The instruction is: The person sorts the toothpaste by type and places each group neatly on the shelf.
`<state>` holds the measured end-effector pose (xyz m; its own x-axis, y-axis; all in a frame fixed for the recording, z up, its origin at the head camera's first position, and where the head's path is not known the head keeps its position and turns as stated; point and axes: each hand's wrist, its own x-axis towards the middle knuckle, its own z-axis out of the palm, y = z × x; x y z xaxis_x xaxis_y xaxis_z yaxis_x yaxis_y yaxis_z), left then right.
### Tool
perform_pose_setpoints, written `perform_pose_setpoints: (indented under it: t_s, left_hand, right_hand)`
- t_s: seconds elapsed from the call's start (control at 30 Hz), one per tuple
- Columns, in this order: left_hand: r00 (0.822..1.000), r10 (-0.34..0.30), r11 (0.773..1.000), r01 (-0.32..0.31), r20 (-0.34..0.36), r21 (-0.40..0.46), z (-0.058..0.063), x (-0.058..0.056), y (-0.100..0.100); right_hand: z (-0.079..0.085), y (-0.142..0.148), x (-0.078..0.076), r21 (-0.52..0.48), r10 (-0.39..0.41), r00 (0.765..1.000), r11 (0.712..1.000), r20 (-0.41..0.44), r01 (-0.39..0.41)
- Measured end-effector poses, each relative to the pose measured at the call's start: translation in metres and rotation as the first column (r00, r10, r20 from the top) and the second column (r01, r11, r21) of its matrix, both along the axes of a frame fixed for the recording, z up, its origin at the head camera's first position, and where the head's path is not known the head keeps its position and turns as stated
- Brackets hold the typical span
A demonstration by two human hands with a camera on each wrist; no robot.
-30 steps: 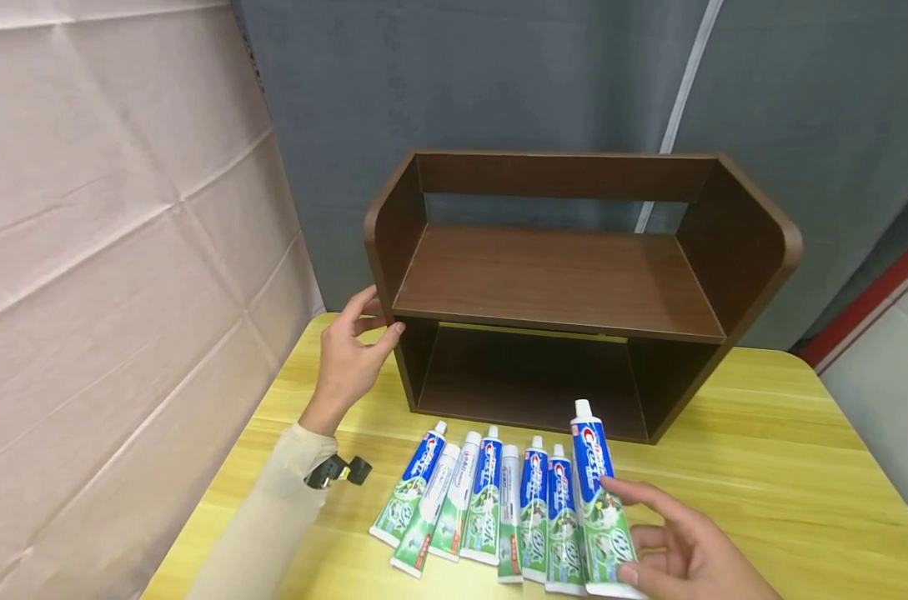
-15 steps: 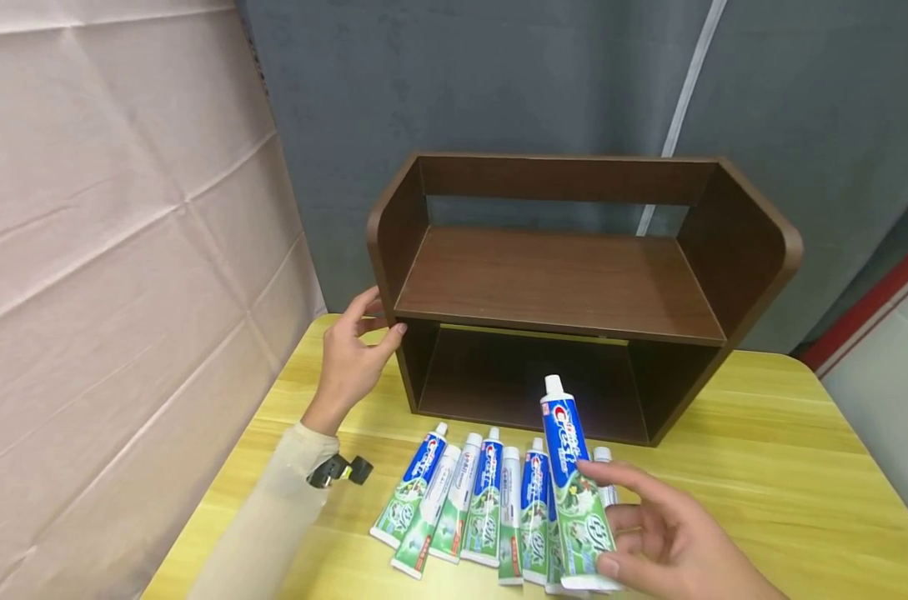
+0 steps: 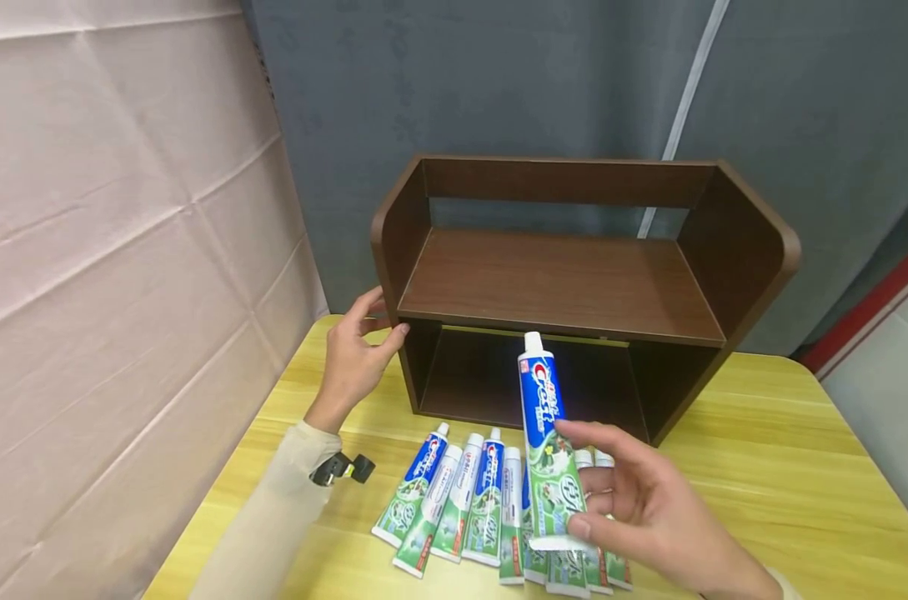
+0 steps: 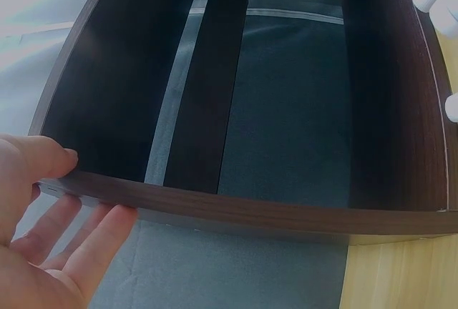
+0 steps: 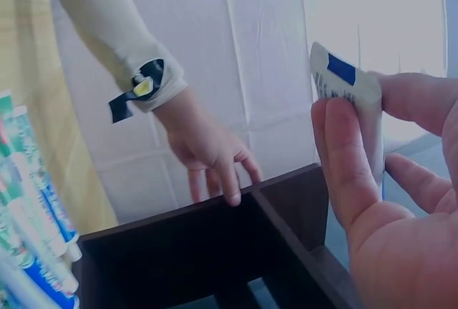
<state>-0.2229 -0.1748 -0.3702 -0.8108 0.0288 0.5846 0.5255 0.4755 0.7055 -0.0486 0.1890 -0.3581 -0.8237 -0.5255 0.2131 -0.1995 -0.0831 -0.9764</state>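
Note:
A Crest toothpaste tube (image 3: 546,442), blue above and green below with a white cap, is held up by my right hand (image 3: 649,500). Thumb and fingers pinch it near its lower half, cap pointing up, in front of the shelf's lower compartment. In the right wrist view the tube (image 5: 368,119) shows its pale back between thumb and fingers. My left hand (image 3: 356,350) grips the left side panel of the dark brown shelf (image 3: 566,279). The left wrist view shows that hand (image 4: 54,230) with thumb inside and fingers outside the panel edge (image 4: 236,212).
Several toothpaste tubes (image 3: 487,500) lie in a row on the yellow wood-grain table (image 3: 784,467), in front of the shelf; some are partly hidden by the right hand. A grey curtain (image 3: 499,75) hangs behind, a pale cloth (image 3: 123,250) at the left.
My right hand has lifted the toothpaste tube from the right end of the row, up and leftward toward the shelf, uncovering tubes beneath. The left hand stays on the side panel.

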Motion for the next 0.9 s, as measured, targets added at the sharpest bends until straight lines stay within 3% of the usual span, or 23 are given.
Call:
perform_pose_setpoints:
  t_s: [0.1, 0.3, 0.47, 0.7, 0.9]
  left_hand:
    - [1.0, 0.007, 1.0, -0.007, 0.0, -0.012, 0.001, 0.0, 0.001]
    - [1.0, 0.006, 1.0, -0.006, -0.007, -0.021, -0.001, -0.001, 0.001]
    - [1.0, 0.0, 1.0, -0.001, -0.019, -0.022, -0.002, -0.002, 0.001]
    - [1.0, -0.004, 1.0, 0.004, -0.024, -0.01, -0.002, -0.003, 0.001]
    - [1.0, -0.006, 1.0, 0.006, -0.018, -0.005, -0.002, -0.003, 0.001]
  right_hand:
    - [0.008, -0.007, -0.009, -0.05, 0.004, 0.996, 0.999, -0.094, -0.008]
    - [0.023, -0.017, -0.029, -0.076, -0.043, 0.983, 0.997, -0.179, 0.03]
    - [0.033, -0.024, -0.048, -0.065, -0.058, 0.982, 0.997, -0.179, 0.047]
    - [0.049, -0.039, -0.076, 0.012, -0.156, 0.981, 0.987, -0.115, 0.158]
    - [0.061, -0.051, -0.103, 0.053, -0.178, 0.978, 0.981, -0.105, 0.185]
